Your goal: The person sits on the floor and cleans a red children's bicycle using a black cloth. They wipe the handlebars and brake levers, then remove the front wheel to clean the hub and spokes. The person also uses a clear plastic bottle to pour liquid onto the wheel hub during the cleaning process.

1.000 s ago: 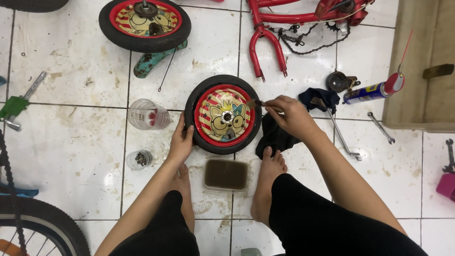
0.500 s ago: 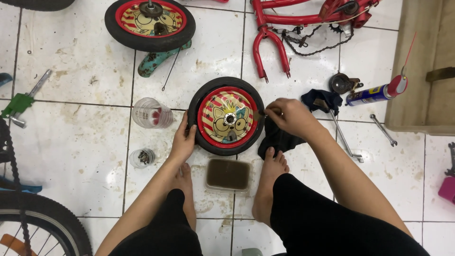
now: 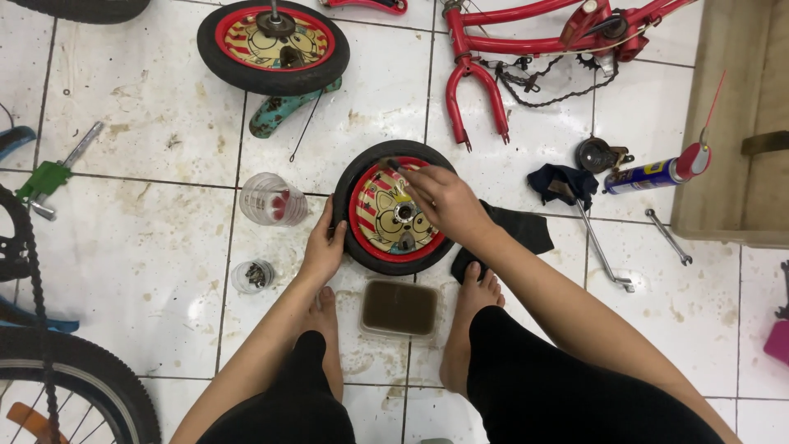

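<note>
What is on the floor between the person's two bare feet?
In the head view, a shallow rectangular tray of murky brown liquid sits on the tiles between the left foot and the right foot, just below the small wheel.

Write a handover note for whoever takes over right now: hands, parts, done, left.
Left hand steadies the tyre of the small wheel flat on the tiled floor. Right hand holds a thin brush-like tool at the wheel's upper red rim.
Tray of brown liquid sits between the feet, clear cup left of the wheel, second wheel and red frame beyond.
Done: wheel is off the frame. Left: cannot tell how much of the disc is covered.
</note>
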